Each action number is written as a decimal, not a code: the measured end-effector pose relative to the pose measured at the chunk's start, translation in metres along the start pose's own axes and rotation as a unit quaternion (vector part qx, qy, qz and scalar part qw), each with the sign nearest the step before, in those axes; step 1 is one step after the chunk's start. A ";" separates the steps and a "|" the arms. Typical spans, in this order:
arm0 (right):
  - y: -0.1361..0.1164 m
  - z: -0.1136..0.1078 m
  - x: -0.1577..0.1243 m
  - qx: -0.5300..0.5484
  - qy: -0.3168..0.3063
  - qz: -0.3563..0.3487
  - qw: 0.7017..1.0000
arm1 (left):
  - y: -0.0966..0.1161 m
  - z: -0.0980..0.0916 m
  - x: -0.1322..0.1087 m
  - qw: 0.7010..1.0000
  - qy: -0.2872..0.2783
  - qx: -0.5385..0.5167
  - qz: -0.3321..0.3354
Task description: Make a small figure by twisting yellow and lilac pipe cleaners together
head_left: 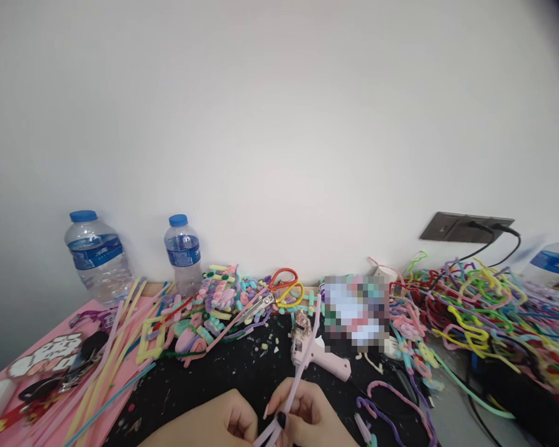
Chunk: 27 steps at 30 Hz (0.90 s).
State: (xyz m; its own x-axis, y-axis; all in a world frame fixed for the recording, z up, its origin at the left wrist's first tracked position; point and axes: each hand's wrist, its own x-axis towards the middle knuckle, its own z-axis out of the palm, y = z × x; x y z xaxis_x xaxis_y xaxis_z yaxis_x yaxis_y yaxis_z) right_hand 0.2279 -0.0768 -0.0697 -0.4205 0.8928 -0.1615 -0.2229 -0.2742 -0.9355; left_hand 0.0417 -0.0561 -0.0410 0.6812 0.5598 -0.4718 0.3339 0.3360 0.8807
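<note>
"Strip (307,351), pale lilac: where?"

"Pinched in the right hand (302,413), its free end before the glue gun (333,361). The left hand (230,417) is curled nearly closed; I cannot tell what it grips."

"Which step?"

"Bending, probably; next calls for a steady pinch."

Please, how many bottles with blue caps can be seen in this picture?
3. A larger bottle is at the far left, a smaller bottle is to its right, and a third bottle is at the right edge, partly hidden. Others may be hidden.
</note>
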 end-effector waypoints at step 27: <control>-0.002 -0.005 -0.002 0.033 -0.040 0.031 0.998 | -0.003 -0.004 -0.001 0.999 0.027 -0.020 0.023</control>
State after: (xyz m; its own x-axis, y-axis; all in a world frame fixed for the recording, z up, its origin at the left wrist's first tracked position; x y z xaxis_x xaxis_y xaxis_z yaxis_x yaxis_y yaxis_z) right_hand 0.2337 -0.0758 -0.0689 -0.5045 0.8421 -0.1907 -0.2501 -0.3539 -0.9012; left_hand 0.0372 -0.0553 -0.0435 0.6583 0.6160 -0.4327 0.2749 0.3384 0.9000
